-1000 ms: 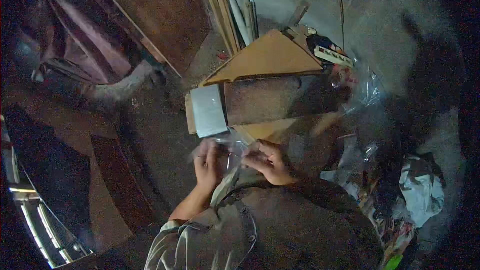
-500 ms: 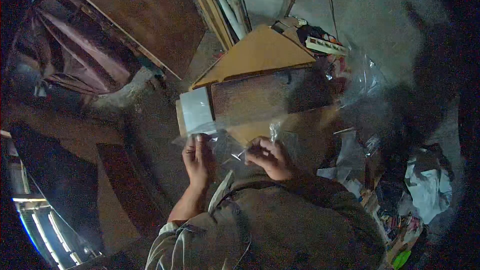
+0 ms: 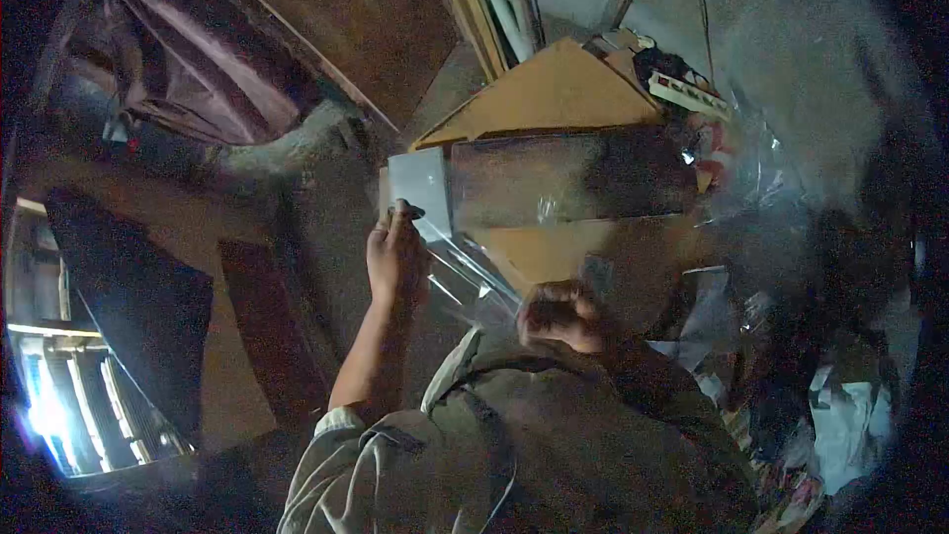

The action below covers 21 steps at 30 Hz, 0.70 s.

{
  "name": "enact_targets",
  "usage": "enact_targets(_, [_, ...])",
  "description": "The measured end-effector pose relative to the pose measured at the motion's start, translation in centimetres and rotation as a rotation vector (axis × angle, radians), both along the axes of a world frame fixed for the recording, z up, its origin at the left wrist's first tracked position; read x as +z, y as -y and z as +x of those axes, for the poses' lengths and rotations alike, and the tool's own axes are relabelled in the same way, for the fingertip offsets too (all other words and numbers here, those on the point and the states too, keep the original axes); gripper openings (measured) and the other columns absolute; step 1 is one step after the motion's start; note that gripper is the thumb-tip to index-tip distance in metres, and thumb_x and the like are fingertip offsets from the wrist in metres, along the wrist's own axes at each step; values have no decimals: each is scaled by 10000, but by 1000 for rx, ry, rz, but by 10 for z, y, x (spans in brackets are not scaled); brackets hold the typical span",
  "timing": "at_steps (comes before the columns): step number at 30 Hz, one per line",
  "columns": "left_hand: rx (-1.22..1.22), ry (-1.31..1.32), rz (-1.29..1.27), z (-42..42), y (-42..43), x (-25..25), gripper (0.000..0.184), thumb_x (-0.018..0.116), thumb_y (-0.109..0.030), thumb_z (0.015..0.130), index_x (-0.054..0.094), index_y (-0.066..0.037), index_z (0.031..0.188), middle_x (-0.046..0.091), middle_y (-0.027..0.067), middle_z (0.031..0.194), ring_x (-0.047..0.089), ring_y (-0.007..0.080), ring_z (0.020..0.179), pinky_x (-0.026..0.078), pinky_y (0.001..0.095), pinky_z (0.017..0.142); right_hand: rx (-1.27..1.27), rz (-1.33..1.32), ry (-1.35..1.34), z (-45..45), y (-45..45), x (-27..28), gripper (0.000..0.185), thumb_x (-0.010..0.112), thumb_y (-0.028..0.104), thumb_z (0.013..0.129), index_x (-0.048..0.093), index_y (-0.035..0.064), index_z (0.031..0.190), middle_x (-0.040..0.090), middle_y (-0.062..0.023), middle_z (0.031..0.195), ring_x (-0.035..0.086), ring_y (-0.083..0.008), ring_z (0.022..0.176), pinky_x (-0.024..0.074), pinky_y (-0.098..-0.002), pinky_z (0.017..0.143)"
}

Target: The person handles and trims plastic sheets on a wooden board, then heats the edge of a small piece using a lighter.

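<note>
- Fingers of the left hand (image 3: 393,247) pinch one end of clear plastic film (image 3: 474,267), their tips over the lower edge of a white packet (image 3: 420,176); those of the right hand (image 3: 563,314) curl closed at the other end, too blurred to show each fingertip.
- Film slants between the two hands, near the lower left corner of a dark panel (image 3: 524,178); half a second ago the hands sat nearly level, and now the left is higher, beside the packet, the right lower, by the shirt (image 3: 593,425); the film looks more drawn out, which suggests it is being stretched or straightened.
- White packet lies along the panel's left edge; tan cardboard (image 3: 554,89) rises to a point beyond the panel's far edge.
- Farther out, a power strip (image 3: 689,96) sits past the panel's far right corner; crumpled white material (image 3: 843,425) lies at right.
</note>
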<state>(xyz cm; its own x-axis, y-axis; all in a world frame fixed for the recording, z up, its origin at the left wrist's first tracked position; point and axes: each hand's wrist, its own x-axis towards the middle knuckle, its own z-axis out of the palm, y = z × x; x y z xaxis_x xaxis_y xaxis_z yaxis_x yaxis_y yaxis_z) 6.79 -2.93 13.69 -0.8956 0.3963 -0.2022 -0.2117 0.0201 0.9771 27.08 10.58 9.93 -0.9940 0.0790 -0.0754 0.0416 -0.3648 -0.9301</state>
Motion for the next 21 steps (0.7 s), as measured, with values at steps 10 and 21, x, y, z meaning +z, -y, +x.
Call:
enact_targets(10, [-223, 457, 383, 76, 5, -34, 461, 515, -439, 904, 581, -18, 1082, 583, 60, 834, 540, 177, 740, 434, 335, 719, -407, -339, -159, -19, -3, 3, 121, 617, 109, 831, 528, 36, 868, 569, -51, 755, 584, -180, 729, 464, -319, 706])
enact_targets(21, [-57, 283, 214, 58, 12, -40, 181, 500, -221, 952, 553, -90, 839, 437, -78, 628, 343, 12, 508, 260, 194, 428, -773, -219, 34, -19, -39, -2, 191, 606, 233, 868, 553, 67, 946, 562, -11, 804, 550, -122, 738, 439, -278, 641])
